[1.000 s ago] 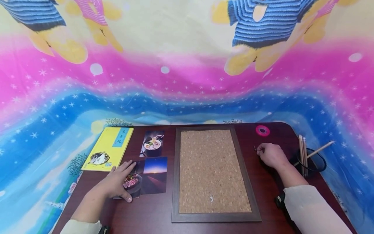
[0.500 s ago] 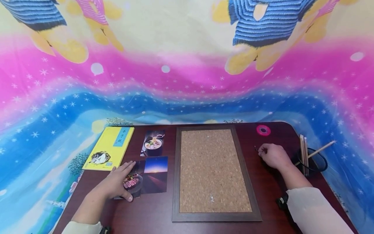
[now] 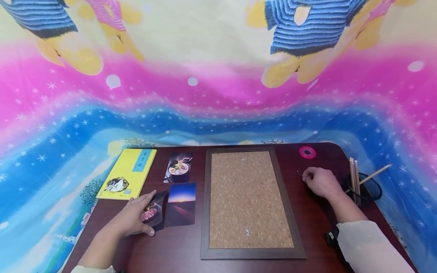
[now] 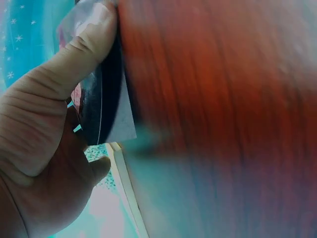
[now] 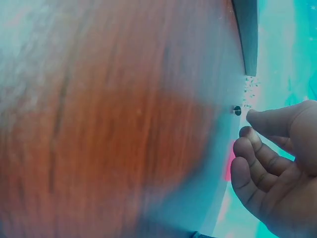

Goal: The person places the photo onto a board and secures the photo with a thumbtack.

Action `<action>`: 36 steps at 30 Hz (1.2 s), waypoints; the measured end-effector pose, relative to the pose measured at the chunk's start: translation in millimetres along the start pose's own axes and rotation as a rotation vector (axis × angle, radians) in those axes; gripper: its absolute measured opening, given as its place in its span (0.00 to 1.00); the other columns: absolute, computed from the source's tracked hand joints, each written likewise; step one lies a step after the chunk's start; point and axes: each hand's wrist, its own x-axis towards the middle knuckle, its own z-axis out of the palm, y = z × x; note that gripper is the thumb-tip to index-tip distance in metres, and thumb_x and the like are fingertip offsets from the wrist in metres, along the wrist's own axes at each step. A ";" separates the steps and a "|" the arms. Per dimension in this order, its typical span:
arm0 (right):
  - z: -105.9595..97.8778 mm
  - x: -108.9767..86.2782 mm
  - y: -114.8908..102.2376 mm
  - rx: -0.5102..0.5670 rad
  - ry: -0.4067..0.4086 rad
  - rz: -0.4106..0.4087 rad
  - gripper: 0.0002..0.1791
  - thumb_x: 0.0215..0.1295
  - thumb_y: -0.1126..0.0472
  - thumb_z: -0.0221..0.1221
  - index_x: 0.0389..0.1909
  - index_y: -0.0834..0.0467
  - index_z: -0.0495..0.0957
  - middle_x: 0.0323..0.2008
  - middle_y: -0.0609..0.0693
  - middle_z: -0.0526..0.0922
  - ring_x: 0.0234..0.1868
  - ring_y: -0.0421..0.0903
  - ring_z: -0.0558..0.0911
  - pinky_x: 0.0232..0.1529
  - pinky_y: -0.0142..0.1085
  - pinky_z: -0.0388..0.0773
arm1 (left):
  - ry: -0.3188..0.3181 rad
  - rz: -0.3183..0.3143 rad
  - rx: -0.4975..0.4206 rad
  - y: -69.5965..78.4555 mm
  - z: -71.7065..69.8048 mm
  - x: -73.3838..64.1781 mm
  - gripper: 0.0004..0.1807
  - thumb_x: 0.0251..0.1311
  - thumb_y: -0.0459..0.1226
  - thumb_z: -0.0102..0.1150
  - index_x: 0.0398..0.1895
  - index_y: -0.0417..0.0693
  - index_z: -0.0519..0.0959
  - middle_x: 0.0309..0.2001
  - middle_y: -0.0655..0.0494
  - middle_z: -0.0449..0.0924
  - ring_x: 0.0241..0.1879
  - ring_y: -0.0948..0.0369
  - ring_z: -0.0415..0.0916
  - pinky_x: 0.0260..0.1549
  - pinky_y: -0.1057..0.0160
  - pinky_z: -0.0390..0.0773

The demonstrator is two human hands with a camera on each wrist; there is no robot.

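Note:
My left hand (image 3: 131,217) grips a photo of sliced meat (image 3: 152,216) between thumb and fingers. The photo bows up, and the left wrist view shows its curved dark edge beside the thumb (image 4: 81,57). Just right of it lies a sunset photo (image 3: 182,204), with a noodle-bowl photo (image 3: 178,168) behind. My right hand (image 3: 321,182) rests on the table with loosely bent fingers and nothing visible in them. A small dark pin (image 5: 237,110) stands just off its thumb tip in the right wrist view.
A framed cork board (image 3: 249,201) lies mid-table, with small whitish spots on it. Left of the photos is a yellow book (image 3: 124,170). A pink ring-shaped roll (image 3: 307,152) lies at the back right, near a black mesh holder (image 3: 370,193) with several pencils (image 3: 355,182).
My left fingers have drawn the meat photo slightly left and bent it upward, opening a gap to the sunset photo. The right hand has barely moved.

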 end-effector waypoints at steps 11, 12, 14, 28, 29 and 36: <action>-6.3 -7.4 -3.0 0.053 0.034 -0.033 0.06 0.72 0.58 0.62 0.41 0.56 0.84 0.32 0.51 0.84 0.31 0.49 0.79 0.36 0.50 0.79 | 0.062 0.024 -0.007 2.9 -10.0 3.9 0.76 0.28 0.59 0.88 0.83 0.48 0.55 0.75 0.39 0.65 0.72 0.36 0.62 0.69 0.26 0.53; -6.1 -7.5 -2.5 0.057 0.038 -0.034 0.06 0.71 0.58 0.62 0.41 0.56 0.84 0.33 0.51 0.85 0.32 0.49 0.80 0.36 0.51 0.80 | 0.063 0.022 -0.008 3.3 -10.7 4.5 0.75 0.29 0.59 0.88 0.83 0.48 0.55 0.75 0.39 0.65 0.72 0.35 0.62 0.69 0.26 0.53; -5.5 -7.4 -1.5 0.060 0.045 -0.037 0.06 0.71 0.59 0.61 0.40 0.56 0.84 0.33 0.51 0.85 0.33 0.49 0.80 0.37 0.51 0.80 | 0.064 0.018 -0.007 4.6 -11.9 5.5 0.75 0.30 0.59 0.88 0.83 0.49 0.55 0.75 0.39 0.65 0.73 0.35 0.62 0.69 0.26 0.53; -3.9 -6.7 -3.9 0.074 0.084 -0.037 0.08 0.73 0.60 0.60 0.45 0.57 0.85 0.36 0.52 0.87 0.32 0.49 0.80 0.33 0.45 0.77 | 0.104 0.000 0.020 17.3 -14.9 21.9 0.73 0.35 0.60 0.86 0.85 0.56 0.52 0.76 0.38 0.62 0.72 0.31 0.60 0.70 0.26 0.51; -3.5 -6.9 -5.0 0.076 0.092 -0.040 0.08 0.73 0.60 0.60 0.45 0.57 0.85 0.36 0.53 0.87 0.33 0.49 0.81 0.33 0.45 0.77 | 0.107 -0.001 0.021 18.9 -14.3 23.4 0.73 0.35 0.60 0.85 0.85 0.56 0.52 0.76 0.39 0.62 0.72 0.31 0.60 0.70 0.27 0.51; 0.9 -6.1 -11.8 0.092 0.142 -0.051 0.10 0.73 0.60 0.61 0.48 0.56 0.87 0.37 0.53 0.88 0.32 0.49 0.80 0.32 0.42 0.74 | 0.117 0.004 0.034 33.1 -12.0 34.3 0.72 0.36 0.60 0.85 0.84 0.53 0.53 0.76 0.39 0.63 0.73 0.34 0.60 0.69 0.29 0.56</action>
